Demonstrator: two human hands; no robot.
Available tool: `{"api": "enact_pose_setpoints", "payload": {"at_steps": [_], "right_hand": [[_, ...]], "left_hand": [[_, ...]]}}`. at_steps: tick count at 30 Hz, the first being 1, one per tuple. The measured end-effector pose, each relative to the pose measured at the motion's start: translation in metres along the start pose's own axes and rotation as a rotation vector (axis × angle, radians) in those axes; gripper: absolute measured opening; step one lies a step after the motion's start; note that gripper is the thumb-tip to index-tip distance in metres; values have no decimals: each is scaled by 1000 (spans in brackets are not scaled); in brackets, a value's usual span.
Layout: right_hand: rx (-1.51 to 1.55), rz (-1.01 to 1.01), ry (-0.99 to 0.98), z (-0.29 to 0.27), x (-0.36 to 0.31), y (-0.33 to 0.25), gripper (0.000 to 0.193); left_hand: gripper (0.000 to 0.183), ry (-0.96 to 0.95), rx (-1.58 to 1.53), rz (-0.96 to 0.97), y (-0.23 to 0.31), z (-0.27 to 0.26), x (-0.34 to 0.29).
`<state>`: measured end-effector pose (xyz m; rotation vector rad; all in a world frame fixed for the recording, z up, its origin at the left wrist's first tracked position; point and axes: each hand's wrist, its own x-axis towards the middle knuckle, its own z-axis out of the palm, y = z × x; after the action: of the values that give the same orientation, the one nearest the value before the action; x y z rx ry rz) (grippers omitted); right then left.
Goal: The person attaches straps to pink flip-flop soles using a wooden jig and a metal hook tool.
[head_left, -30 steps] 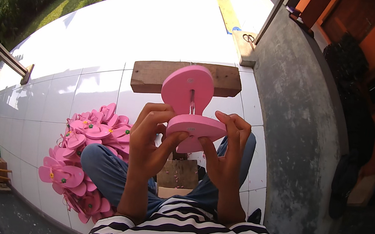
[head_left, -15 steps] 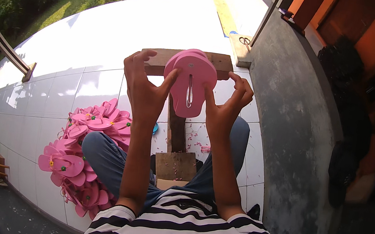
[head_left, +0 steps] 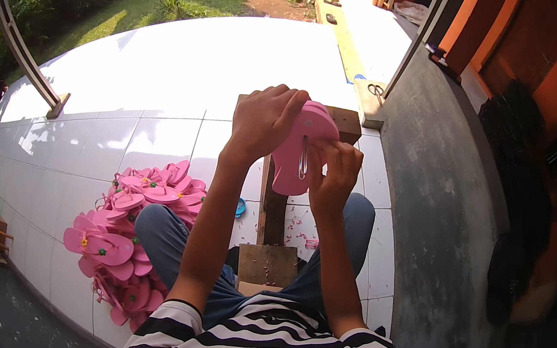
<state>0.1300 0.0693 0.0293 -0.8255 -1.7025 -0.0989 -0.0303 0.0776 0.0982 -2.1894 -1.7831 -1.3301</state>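
A pair of pink flip-flop soles (head_left: 286,168), stacked together, stands tilted before me over a wooden stand (head_left: 347,123). Out of a hole in the front sole hangs a narrow metal loop (head_left: 304,160). My left hand (head_left: 265,119) is wrapped over the upper left edge of the soles, its thumb lying along the top. At the right edge, my right hand (head_left: 336,171) has its fingers bent and pressed against the sole beside the loop. Its fingertips are partly hidden, and whether they also touch the loop is unclear.
A heap of pink flip-flops (head_left: 141,190) with small coloured ornaments lies by my left knee. Between my legs are a wooden block (head_left: 267,265), a blue round lid (head_left: 240,208) and scattered pink scraps. Scissors (head_left: 376,90) rest on a ledge at the far right.
My left hand has gone from a thumb pinch at the side to a grasp over the top edge. The right hand's fingers have closed in beside the metal loop. The whole view has shifted slightly.
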Motion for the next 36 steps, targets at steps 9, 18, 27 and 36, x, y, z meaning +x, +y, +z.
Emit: {"api": "enact_pose_setpoints", "payload": {"at_steps": [9, 18, 27, 36], "right_hand": [[559, 929, 230, -37, -91, 115, 17], [-692, 985, -858, -63, -397, 248, 21], [-589, 1227, -1241, -70, -423, 224, 22], [197, 1455, -444, -86, -366, 253, 24]], "left_hand": [[32, -330, -95, -64, -26, -3, 36], [31, -377, 39, -131, -20, -5, 30], [66, -301, -30, -274, -14, 1, 31], [14, 229, -224, -66, 7, 4, 10]]}}
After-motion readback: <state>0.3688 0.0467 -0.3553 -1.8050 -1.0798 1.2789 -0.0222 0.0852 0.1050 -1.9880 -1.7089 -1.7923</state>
